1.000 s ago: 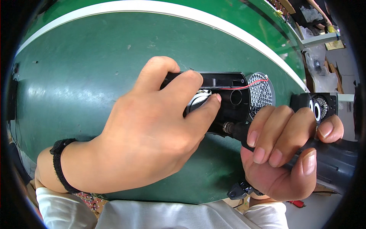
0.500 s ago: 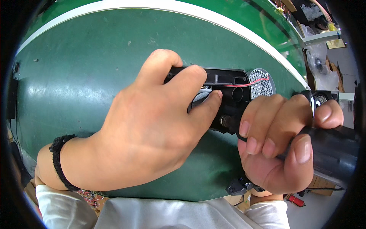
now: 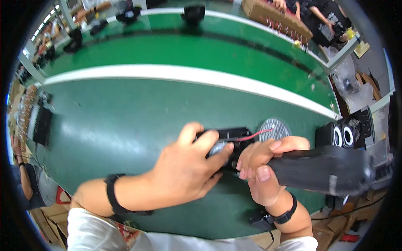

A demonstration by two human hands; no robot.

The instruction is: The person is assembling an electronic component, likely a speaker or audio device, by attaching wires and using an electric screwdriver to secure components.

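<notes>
Two hands on one black housing (image 3: 240,131), which sits toward the right half of the workbench (image 3: 138,108), back from the near edge.

Changed over the last second: view has pulled up and back, so the far rail (image 3: 176,74) and much more of the green belt (image 3: 167,50) behind it now show. Right hand (image 3: 264,171) has turned: thumb now sits up front, one finger lies along the top of the black hand tool (image 3: 318,167), whose rounded rear end now stands well clear, blurred. Metal collar at its nose showed a second ago; right hand hides it now. Reading: tool is being re-angled at the housing; can't tell if the tip is engaged.

Grip: right wrapped firmly round the tool's front. Left hand (image 3: 182,165) clamped on the housing, fingers over its far side, thumb in by a silver round part (image 3: 217,148), mostly covered.

In the way: red wire (image 3: 253,136) runs from housing onto a round mesh disc (image 3: 279,130), just beyond the right fingers; snag risk, I'd say.

Around: box with two white rings (image 3: 324,134) by the right edge, small black device (image 3: 260,221) at the near edge beside the right wrist, black block (image 3: 42,125) at the left edge.
</notes>
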